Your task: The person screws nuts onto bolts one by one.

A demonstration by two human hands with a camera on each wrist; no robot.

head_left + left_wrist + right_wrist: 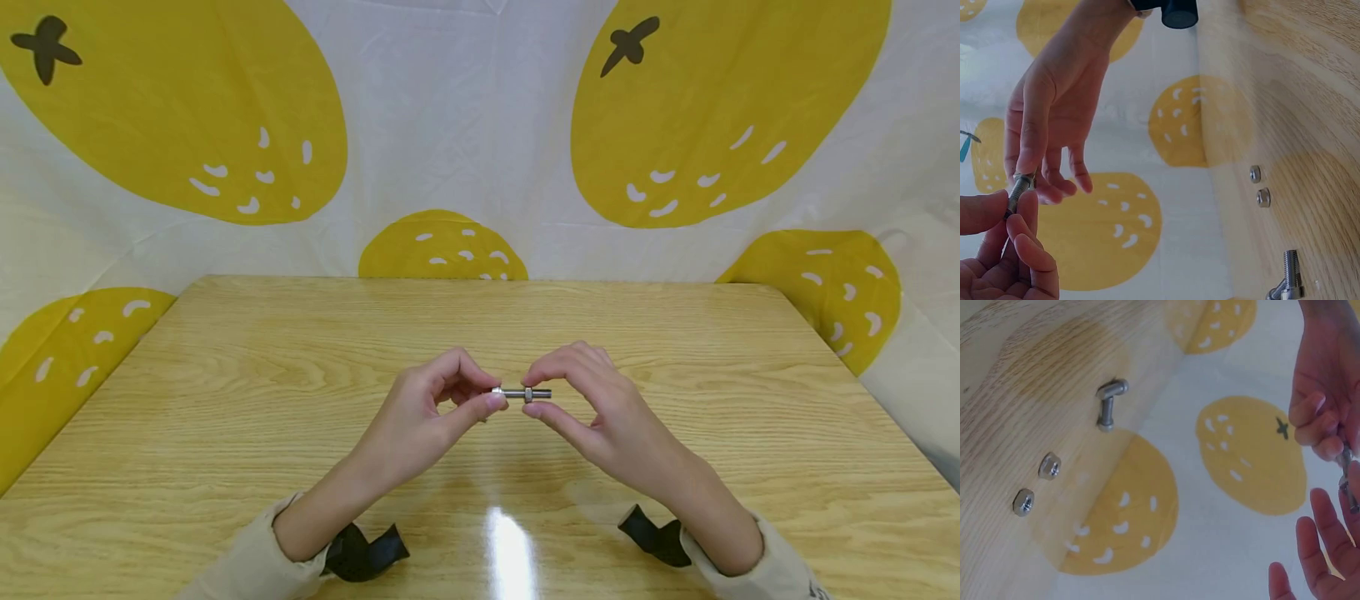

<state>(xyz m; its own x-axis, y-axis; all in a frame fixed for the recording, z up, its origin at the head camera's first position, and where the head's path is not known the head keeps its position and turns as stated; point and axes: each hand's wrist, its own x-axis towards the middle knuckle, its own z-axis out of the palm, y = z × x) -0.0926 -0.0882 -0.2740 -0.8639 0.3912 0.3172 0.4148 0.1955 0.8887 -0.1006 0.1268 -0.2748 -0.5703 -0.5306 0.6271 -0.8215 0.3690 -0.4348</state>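
Observation:
My left hand (420,421) pinches the head end of a metal bolt (514,393) between thumb and index finger, over the table. The bolt lies about level, its threaded shaft pointing right. Around the shaft sits a hex nut (528,395), with the shaft's tip beyond it. My right hand (600,408) pinches this nut with thumb and index fingertip. The right wrist view also shows the nut (1344,484) between the hands. The left hand's fingers largely cover the bolt's head.
On the wooden table (300,350) lie two loose nuts, a flanged nut (1050,466) and another nut (1024,502). Near them, two bolts lie close together, one bolt (1107,412) seen lengthwise. A white cloth (457,100) with yellow fruit prints hangs behind the table.

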